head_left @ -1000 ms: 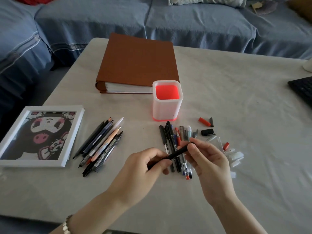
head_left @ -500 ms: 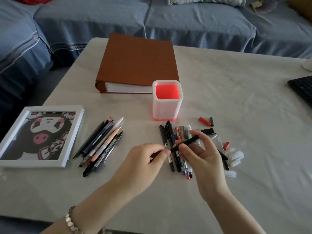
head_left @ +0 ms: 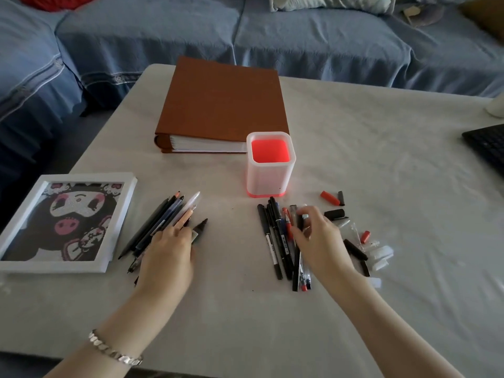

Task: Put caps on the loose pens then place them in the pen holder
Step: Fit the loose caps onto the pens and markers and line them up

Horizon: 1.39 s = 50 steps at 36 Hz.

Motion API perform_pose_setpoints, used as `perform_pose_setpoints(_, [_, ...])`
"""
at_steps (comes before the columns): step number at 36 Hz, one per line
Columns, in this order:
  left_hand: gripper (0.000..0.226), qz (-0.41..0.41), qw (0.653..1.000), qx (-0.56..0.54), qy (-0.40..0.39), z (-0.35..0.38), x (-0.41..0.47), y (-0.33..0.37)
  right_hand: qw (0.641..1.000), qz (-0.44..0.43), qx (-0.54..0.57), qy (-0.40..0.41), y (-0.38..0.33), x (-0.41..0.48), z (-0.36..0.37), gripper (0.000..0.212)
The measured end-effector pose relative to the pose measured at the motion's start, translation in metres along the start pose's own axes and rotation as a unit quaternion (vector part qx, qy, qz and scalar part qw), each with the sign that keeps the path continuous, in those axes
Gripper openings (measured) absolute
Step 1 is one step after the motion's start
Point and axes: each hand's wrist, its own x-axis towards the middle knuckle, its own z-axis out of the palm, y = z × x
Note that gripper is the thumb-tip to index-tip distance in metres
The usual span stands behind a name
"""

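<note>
Just in front of the pen holder [head_left: 270,178], which stands upright near the middle of the worktop [head_left: 381,159] with only its red bottom showing inside, two bunches of pens lie well apart. The left hand [head_left: 166,257] rests on the left bunch [head_left: 161,223], fingers nearly straight across the barrels and fingertips touching a black marker [head_left: 201,227] at the bunch's right edge. Whether that grip has hold of the marker or only lies against it, I cannot tell. The right hand [head_left: 320,241] reaches into the right bunch [head_left: 274,238], its grip narrowed to a pinch of thumb and curled fingers on a black pen [head_left: 300,224]. The loose caps [head_left: 329,198], red, black and clear, are scattered just to the right of that hand. A brown album [head_left: 223,105] lies behind the holder, a picture frame [head_left: 122,222] to the far left and a keyboard [head_left: 488,143] at the right edge.

The step in hand looks like picking the next pen to cap, and nothing seems to have gone into the holder yet. The next move calls for lifting this one pen free without dragging its neighbours, then finding a cap that matches it in colour and width and pressing it on squarely.
</note>
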Motion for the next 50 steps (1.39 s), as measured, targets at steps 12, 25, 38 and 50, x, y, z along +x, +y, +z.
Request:
perform_pose_setpoints(12, [0.021, 0.032, 0.980, -0.194, 0.037, -0.015, -0.004, 0.036, 0.993, -0.012, -0.103, 0.053, 0.042, 0.002, -0.046, 0.022])
perform_pose_setpoints(25, [0.021, 0.072, 0.946, -0.316, -0.003, -0.037, -0.012, 0.056, 0.962, -0.010, -0.272, -0.025, 0.045, 0.045, -0.046, 0.021])
perform_pose_setpoints(38, [0.024, 0.095, 0.890, -0.440, -0.074, -0.043, -0.023, 0.074, 0.898, 0.057, 0.432, 0.059, 0.000, -0.018, -0.056, 0.025])
perform_pose_setpoints(50, [0.029, 0.110, 0.881, -0.451, -0.093, -0.048, -0.029, 0.077, 0.843, 0.061, 0.534, 0.011, -0.018, -0.037, -0.047, 0.026])
